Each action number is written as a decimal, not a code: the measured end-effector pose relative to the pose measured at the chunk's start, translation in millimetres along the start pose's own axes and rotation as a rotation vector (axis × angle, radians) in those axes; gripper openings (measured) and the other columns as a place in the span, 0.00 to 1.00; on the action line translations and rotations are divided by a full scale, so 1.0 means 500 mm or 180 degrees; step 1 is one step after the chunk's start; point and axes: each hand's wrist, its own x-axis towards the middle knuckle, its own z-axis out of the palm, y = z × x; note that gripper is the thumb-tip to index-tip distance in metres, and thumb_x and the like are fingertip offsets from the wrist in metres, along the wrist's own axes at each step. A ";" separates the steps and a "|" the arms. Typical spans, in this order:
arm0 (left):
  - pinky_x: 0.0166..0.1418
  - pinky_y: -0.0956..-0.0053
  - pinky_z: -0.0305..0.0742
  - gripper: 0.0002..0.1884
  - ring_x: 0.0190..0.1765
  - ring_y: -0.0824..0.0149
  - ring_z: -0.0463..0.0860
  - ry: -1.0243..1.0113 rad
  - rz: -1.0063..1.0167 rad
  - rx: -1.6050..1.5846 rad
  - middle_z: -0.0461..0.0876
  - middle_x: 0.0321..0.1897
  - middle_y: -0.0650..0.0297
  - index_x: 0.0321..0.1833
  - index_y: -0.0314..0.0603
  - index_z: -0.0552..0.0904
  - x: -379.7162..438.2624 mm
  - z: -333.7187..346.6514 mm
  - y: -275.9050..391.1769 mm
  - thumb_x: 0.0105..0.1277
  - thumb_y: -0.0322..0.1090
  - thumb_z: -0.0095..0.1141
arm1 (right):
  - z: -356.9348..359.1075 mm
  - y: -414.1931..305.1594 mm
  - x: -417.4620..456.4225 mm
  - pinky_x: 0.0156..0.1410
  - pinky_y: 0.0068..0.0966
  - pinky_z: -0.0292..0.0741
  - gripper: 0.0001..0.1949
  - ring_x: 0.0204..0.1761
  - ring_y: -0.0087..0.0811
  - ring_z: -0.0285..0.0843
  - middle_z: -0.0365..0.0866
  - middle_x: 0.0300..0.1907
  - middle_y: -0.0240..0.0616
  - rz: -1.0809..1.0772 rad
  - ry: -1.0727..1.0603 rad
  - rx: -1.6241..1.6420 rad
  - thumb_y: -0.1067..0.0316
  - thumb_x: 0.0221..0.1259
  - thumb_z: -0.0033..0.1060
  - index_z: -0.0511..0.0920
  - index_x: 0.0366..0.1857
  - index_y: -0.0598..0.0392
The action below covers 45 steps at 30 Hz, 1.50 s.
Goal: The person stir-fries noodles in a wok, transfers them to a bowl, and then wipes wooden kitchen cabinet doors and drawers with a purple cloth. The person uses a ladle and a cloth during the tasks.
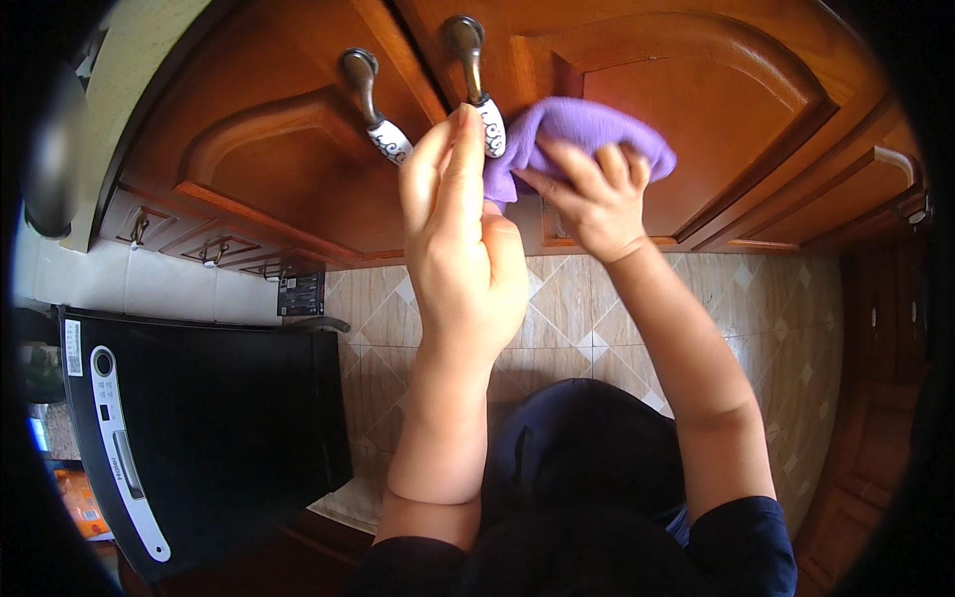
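Note:
My left hand (464, 231) is raised in front of a wooden cabinet door (709, 97), its fingers beside the white patterned grip of a door handle (492, 128). A fold of purple cloth (600, 123) reaches behind that grip towards my left thumb; whether the hand holds cloth or handle is hidden. My right hand (600, 198) grips the cloth against the same door, with its fingers bent into the fabric. To the left, a second handle (389, 142) of the same kind, with a dark metal stem, is on the neighbouring cabinet door (268, 164).
At left stands a black Haier appliance (224, 418) with a light control strip. Small drawers (216, 250) line the cabinet's lower left, above white wall tiles (168, 287). Beige tiled floor (567, 313) lies below, with more wooden cabinets (858, 448) at right.

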 end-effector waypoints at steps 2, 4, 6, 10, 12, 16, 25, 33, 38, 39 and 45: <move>0.49 0.76 0.76 0.32 0.50 0.64 0.78 0.0066 0.0188 0.0152 0.68 0.58 0.51 0.66 0.30 0.73 0.005 -0.003 -0.007 0.53 0.13 0.41 | -0.010 0.010 0.062 0.66 0.34 0.55 0.09 0.59 0.28 0.69 0.77 0.58 0.14 -0.0022 0.0409 0.0051 0.58 0.45 0.59 0.85 0.31 0.31; 0.48 0.78 0.75 0.32 0.49 0.65 0.77 -0.0029 -0.0050 -0.0208 0.69 0.57 0.52 0.65 0.32 0.75 0.008 -0.011 -0.009 0.53 0.13 0.41 | -0.023 0.025 0.101 0.67 0.36 0.54 0.03 0.61 0.30 0.69 0.77 0.58 0.16 -0.0052 0.0538 -0.0004 0.59 0.44 0.60 0.82 0.25 0.34; 0.47 0.79 0.74 0.29 0.47 0.68 0.75 0.0031 -0.0126 -0.0398 0.71 0.53 0.55 0.60 0.33 0.79 0.012 -0.023 -0.018 0.54 0.14 0.41 | -0.045 0.034 0.145 0.65 0.35 0.57 0.04 0.60 0.31 0.69 0.79 0.56 0.17 -0.0022 0.0784 0.0074 0.60 0.43 0.61 0.82 0.25 0.36; 0.53 0.76 0.72 0.25 0.47 0.68 0.74 0.1198 -0.0343 -0.0069 0.72 0.52 0.60 0.57 0.36 0.80 0.015 -0.038 -0.044 0.57 0.15 0.44 | -0.060 0.036 0.173 0.59 0.32 0.64 0.09 0.55 0.37 0.72 0.80 0.54 0.32 -0.0071 0.1327 0.0811 0.67 0.37 0.65 0.84 0.28 0.43; 0.57 0.75 0.74 0.24 0.51 0.67 0.76 0.1180 -0.0624 -0.0466 0.72 0.53 0.59 0.59 0.35 0.79 0.016 -0.036 -0.063 0.60 0.15 0.43 | -0.076 0.003 0.194 0.58 0.33 0.69 0.13 0.56 0.40 0.72 0.76 0.56 0.40 -0.0003 0.1774 0.1324 0.76 0.38 0.61 0.84 0.31 0.48; 0.62 0.73 0.74 0.19 0.55 0.66 0.80 0.1065 -0.1133 -0.1743 0.79 0.51 0.56 0.58 0.28 0.78 0.017 -0.036 -0.073 0.66 0.16 0.43 | -0.063 -0.074 0.179 0.59 0.29 0.71 0.12 0.57 0.41 0.68 0.74 0.59 0.38 -0.0023 0.0842 0.0907 0.75 0.39 0.67 0.88 0.31 0.47; 0.63 0.73 0.73 0.18 0.54 0.65 0.81 0.0962 -0.1085 -0.1803 0.81 0.51 0.54 0.57 0.26 0.79 0.013 -0.048 -0.082 0.67 0.16 0.43 | 0.028 -0.100 0.020 0.55 0.32 0.70 0.16 0.50 0.42 0.70 0.78 0.51 0.31 0.0496 0.0428 0.0888 0.77 0.34 0.69 0.88 0.33 0.47; 0.59 0.74 0.74 0.16 0.51 0.67 0.81 0.0815 -0.1251 -0.2117 0.83 0.50 0.53 0.57 0.27 0.80 0.013 -0.056 -0.087 0.69 0.20 0.44 | -0.055 -0.141 0.076 0.57 0.44 0.71 0.15 0.54 0.56 0.73 0.76 0.53 0.50 0.0804 0.0600 0.1500 0.71 0.37 0.73 0.81 0.33 0.57; 0.61 0.73 0.71 0.20 0.53 0.68 0.79 0.0943 -0.1413 -0.2757 0.82 0.51 0.55 0.56 0.27 0.79 0.015 -0.082 -0.074 0.77 0.38 0.40 | -0.058 -0.189 0.219 0.60 0.44 0.70 0.18 0.57 0.56 0.71 0.73 0.56 0.54 0.0936 0.0360 0.1844 0.77 0.43 0.61 0.80 0.43 0.61; 0.62 0.72 0.70 0.23 0.55 0.67 0.78 0.0991 -0.1404 -0.2907 0.81 0.54 0.54 0.57 0.27 0.78 0.016 -0.081 -0.083 0.79 0.44 0.38 | -0.042 -0.187 0.235 0.61 0.43 0.70 0.19 0.58 0.55 0.70 0.72 0.58 0.55 0.0909 0.0435 0.1904 0.79 0.44 0.58 0.79 0.46 0.60; 0.74 0.62 0.58 0.33 0.69 0.57 0.69 0.1031 -0.1228 -0.2181 0.70 0.66 0.47 0.69 0.26 0.66 0.010 -0.086 -0.109 0.79 0.54 0.33 | 0.042 -0.217 0.158 0.53 0.37 0.75 0.18 0.47 0.48 0.77 0.80 0.46 0.47 0.1187 0.0759 0.2064 0.83 0.50 0.51 0.80 0.46 0.57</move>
